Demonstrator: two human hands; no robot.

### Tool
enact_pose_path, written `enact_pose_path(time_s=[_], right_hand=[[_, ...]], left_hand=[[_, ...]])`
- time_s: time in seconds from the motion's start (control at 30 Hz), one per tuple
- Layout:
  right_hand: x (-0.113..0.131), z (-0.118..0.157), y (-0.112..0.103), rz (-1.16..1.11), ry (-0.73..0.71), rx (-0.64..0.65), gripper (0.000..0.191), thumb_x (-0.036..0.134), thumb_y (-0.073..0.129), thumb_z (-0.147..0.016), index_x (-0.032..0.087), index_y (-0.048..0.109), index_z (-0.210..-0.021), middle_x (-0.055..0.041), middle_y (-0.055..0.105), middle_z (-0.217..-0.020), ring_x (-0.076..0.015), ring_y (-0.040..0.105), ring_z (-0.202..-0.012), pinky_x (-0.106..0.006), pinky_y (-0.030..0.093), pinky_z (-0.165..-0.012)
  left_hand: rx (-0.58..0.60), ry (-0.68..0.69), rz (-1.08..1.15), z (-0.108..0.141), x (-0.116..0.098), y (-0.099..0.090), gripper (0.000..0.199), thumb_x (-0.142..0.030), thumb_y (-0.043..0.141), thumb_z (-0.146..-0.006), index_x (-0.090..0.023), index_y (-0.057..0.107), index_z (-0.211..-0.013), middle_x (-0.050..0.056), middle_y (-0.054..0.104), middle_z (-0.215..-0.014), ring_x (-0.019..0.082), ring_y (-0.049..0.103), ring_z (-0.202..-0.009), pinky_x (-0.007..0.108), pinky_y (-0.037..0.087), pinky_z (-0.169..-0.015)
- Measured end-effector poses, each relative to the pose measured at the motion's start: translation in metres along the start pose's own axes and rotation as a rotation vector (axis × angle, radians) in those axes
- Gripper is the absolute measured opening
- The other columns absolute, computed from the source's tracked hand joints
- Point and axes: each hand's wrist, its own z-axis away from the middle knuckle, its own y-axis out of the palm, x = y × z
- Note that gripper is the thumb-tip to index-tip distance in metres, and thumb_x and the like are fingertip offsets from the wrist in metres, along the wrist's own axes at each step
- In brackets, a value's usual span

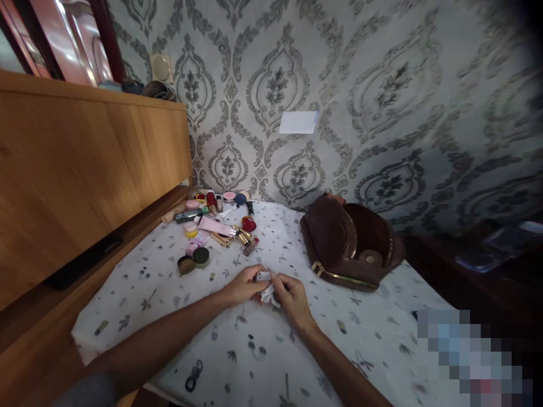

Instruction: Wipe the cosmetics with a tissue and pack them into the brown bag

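Where my hands met: just below the middle of the frame, above the patterned cloth on the tabletop, with a small white crumpled thing between them.
Left hand: my left hand had its fingers closed around one side of the white thing, near a pale flat piece at its top.
Right hand: my right hand pinched the other side with bent fingers; I could not tell exactly what lay hidden beneath them.
Cosmetics: upper left of centre, a pink tube lay among gold tubes, with a red round case close by and a small lipstick-like tube nearest my hands.
Dark pots: two round ones sat together left of centre, beyond my left forearm.
Brown bag: right of centre, the bag slumped with its mouth gaping.
Risk in the grip: the white thing looked thin and soft, so I judged that pulling unevenly could tear it, and loosening one pinch could let a piece drop.
Risk around it: a careless left-hand sweep could knock the pots, while a nudge to the slim tubes could set them rolling across the cloth.
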Motion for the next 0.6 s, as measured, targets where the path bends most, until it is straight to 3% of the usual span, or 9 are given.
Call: enact_pose_path(time_s=[0.13,0.27,0.37,0.47,0.53,0.6], right_hand=[[0.0,0.0,-0.002,0.003,-0.008,-0.016,0.062,0.073,0.05,-0.082,0.023,0.038,-0.047,0.0037,0.035,-0.043,-0.0112,0.032,-0.043,-0.026,0.029,-0.045],[0.002,0.0,-0.005,0.047,0.019,-0.045,0.063,0.074,0.048,-0.083,0.024,0.036,-0.047,0.0037,0.033,-0.042,-0.0115,0.03,-0.043,-0.027,0.028,-0.045],[0.003,0.001,-0.005,0.058,0.057,-0.027,0.064,0.076,0.047,-0.083,0.024,0.035,-0.047,0.0038,0.032,-0.043,-0.0118,0.03,-0.043,-0.028,0.028,-0.045],[0.004,0.0,-0.004,0.067,0.07,-0.015,0.064,0.075,0.046,-0.084,0.024,0.034,-0.048,0.0035,0.032,-0.044,-0.0121,0.031,-0.044,-0.028,0.028,-0.046],[0.004,-0.001,-0.005,0.077,0.078,-0.008,0.063,0.075,0.046,-0.084,0.024,0.034,-0.048,0.003,0.032,-0.045,-0.0125,0.031,-0.045,-0.029,0.029,-0.046],[0.003,-0.002,-0.005,0.082,0.101,0.001,0.063,0.074,0.047,-0.084,0.024,0.034,-0.048,0.0027,0.032,-0.046,-0.013,0.031,-0.045,-0.029,0.028,-0.045]], left_hand=[[-0.025,0.021,-0.042,0.001,-0.003,-0.004,0.052,-0.05,0.075,-0.076,-0.017,0.055,-0.11,-0.005,0.056,-0.063,0.012,0.057,-0.05,0.024,0.052,-0.048],[-0.208,0.211,-0.327,-0.01,-0.046,-0.036,0.044,-0.037,0.057,-0.09,-0.019,0.057,-0.13,0.0,0.062,-0.076,0.012,0.057,-0.052,0.022,0.049,-0.048],[-0.506,0.2,-0.844,-0.029,-0.101,-0.089,0.04,-0.027,0.04,-0.095,-0.018,0.065,-0.125,0.004,0.07,-0.088,0.014,0.062,-0.057,0.026,0.052,-0.055],[-0.692,0.173,-1.012,-0.05,-0.149,-0.155,0.045,-0.018,0.035,-0.093,-0.013,0.06,-0.13,0.011,0.069,-0.115,0.023,0.067,-0.087,0.034,0.054,-0.079],[-0.802,0.138,-1.117,-0.063,-0.168,-0.197,0.044,-0.016,0.037,-0.091,-0.01,0.06,-0.128,0.015,0.064,-0.127,0.029,0.056,-0.118,0.039,0.045,-0.099],[-0.887,0.064,-1.204,-0.075,-0.174,-0.234,0.042,-0.021,0.039,-0.093,-0.007,0.059,-0.127,0.019,0.06,-0.132,0.034,0.045,-0.13,0.043,0.038,-0.107]])
